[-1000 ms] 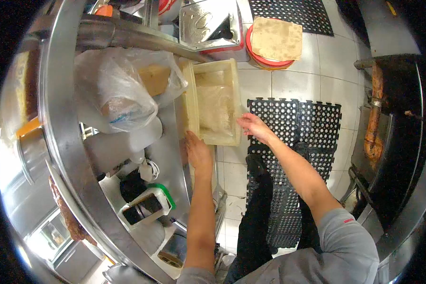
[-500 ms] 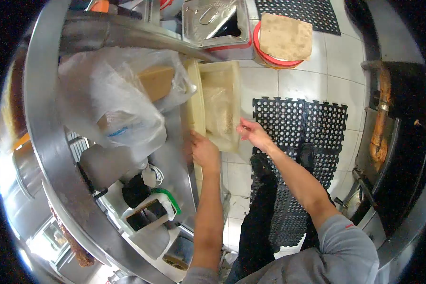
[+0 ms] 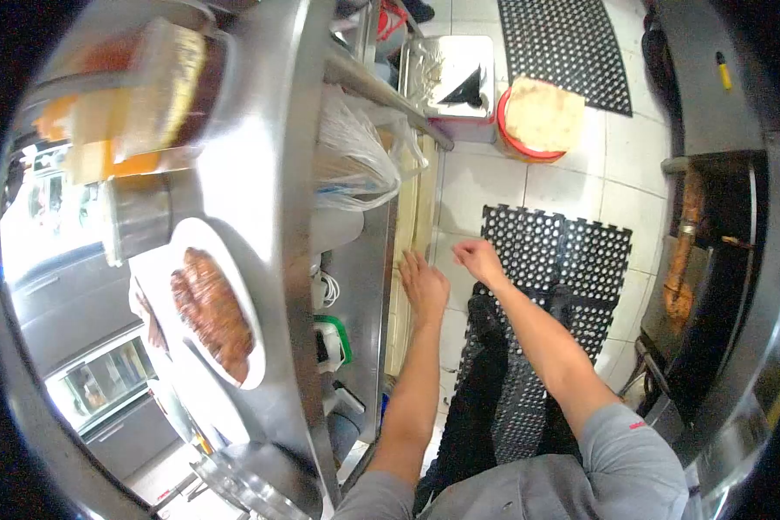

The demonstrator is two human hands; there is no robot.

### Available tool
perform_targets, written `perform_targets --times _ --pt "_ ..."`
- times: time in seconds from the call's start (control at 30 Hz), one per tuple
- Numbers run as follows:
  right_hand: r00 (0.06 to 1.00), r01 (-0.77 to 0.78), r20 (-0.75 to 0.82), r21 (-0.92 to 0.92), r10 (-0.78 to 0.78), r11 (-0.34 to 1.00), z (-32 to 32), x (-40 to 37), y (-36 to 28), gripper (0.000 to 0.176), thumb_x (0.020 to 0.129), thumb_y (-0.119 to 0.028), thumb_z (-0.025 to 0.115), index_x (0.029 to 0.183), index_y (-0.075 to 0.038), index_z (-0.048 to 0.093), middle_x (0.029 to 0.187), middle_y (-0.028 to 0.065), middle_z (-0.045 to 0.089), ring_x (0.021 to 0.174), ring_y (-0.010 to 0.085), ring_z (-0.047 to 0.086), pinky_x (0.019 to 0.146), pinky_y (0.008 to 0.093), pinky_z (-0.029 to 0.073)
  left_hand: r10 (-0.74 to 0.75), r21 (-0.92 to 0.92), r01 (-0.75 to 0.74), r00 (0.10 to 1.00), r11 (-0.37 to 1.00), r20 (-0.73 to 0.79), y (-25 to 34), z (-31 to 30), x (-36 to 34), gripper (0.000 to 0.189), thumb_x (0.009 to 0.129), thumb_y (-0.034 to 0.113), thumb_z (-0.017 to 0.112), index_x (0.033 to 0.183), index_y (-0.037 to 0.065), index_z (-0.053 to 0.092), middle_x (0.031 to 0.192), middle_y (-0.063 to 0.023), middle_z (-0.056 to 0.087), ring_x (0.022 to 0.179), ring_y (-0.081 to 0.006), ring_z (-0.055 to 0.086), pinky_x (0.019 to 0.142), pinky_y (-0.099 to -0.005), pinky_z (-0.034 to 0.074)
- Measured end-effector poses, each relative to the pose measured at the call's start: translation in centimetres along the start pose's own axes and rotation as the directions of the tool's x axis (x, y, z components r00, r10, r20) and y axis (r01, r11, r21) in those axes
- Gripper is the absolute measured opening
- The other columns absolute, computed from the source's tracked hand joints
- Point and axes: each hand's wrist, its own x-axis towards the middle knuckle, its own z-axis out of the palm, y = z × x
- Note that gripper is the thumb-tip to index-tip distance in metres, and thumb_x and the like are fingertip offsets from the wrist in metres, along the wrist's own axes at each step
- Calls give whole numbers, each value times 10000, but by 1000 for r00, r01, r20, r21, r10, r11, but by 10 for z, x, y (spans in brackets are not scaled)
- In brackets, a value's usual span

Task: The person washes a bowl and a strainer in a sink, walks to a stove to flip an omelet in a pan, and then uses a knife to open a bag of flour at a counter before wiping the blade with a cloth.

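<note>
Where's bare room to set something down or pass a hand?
Bare steel shows on the counter between the meat plate and the edge by the lower shelf. White floor tiles lie open between the red-rimmed bucket and the black mat; a hand could probably pass there. Crowded: the lower shelf around the plastic bag and green-rimmed tub.

This is a kitchen, and its fittings look professional rather than domestic. A long, shiny stainless-steel counter [image 3: 264, 130] bears a white oval plate [image 3: 196, 234] of browned, glossy cooked meat [image 3: 212, 312]. Beneath the counter are a steel shelf [image 3: 368, 277] with a translucent white plastic bag [image 3: 364, 165] and, along its open side, pale yellow drawer fronts [image 3: 418, 208]. Black perforated rubber mats [image 3: 594, 251] cover parts of the white tiled floor [image 3: 477, 191]. A red-rimmed round tub [image 3: 527, 155] and a rectangular silver metal container [image 3: 466, 69] stand near the counter's far end.
</note>
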Motion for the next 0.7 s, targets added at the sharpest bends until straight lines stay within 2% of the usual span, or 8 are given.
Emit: perform_targets --times 0.1,0.17,0.3,0.43,0.5,0.57,0.63,0.7 --pt "952 -255 -28 480 305 839 -26 -58 88 201 805 -157 589 694 -4 657 659 110 659 536 169 612 578 307 505 -108 -364 215 950 906 292 21 -22 -66 434 834 171 546 1211 -41 508 1395 -299 291 1276 -424 325 1054 -425 290" --pt "925 -353 -222 -195 309 915 -82 -142 70 275 825 -259 628 721 -7 667 708 143 652 644 269 623 639 390 521 -20 -522 171 959 836 282 21 -24 -126 403 833 195 588 1171 -21 550 1399 -307 275 1271 -422 336 1043 -418 311" --pt "628 -668 -448 110 636 736 -120 -271 154 245 757 -247 683 734 -3 672 640 121 647 631 275 645 633 372 504 -39 -596 437 826 673 562 19 -46 -219 380 838 229 611 1153 18 583 1409 -290 280 1272 -384 363 1027 -397 339" --pt "812 -429 -541 -299 219 853 -115 -374 197 167 805 -170 605 835 -26 684 699 101 676 617 220 651 634 341 520 204 -460 221 678 860 707 -1 -40 -280 359 832 227 615 1138 39 608 1415 -264 295 1285 -354 358 1018 -385 350" --pt "643 -500 -434 385 630 776 -142 -425 145 149 821 -163 598 844 -44 684 667 76 671 607 164 645 623 319 514 246 -409 170 576 897 779 -49 -6 -286 360 828 232 617 1137 47 613 1419 -252 296 1292 -349 349 1007 -384 364" --pt "576 -431 -473 518 667 739 -140 -473 140 181 834 -205 597 798 -50 683 661 57 671 606 144 638 608 300 509 254 -309 87 389 947 886 -91 36 -276 337 818 246 617 1087 44 644 1297 -246 468 1195 -353 465 927 -409 430" --pt "464 -528 -544 465 700 711 -135 -523 125 232 852 -236 574 772 -47 683 657 42 672 594 137 633 591 286 506 192 -242 70 414 968 890 -91 12 -262 265 805 230 621 993 53 684 1055 -220 630 999 -338 594 832 -422 467" --pt "366 -414 -580 599 728 685 -111 -562 145 263 853 -258 572 747 -43 680 653 44 671 554 135 620 537 272 495 329 -179 -297 602 938 727 -86 -7 -250 178 783 154 635 901 36 699 799 -173 677 759 -262 637 747 -388 482"
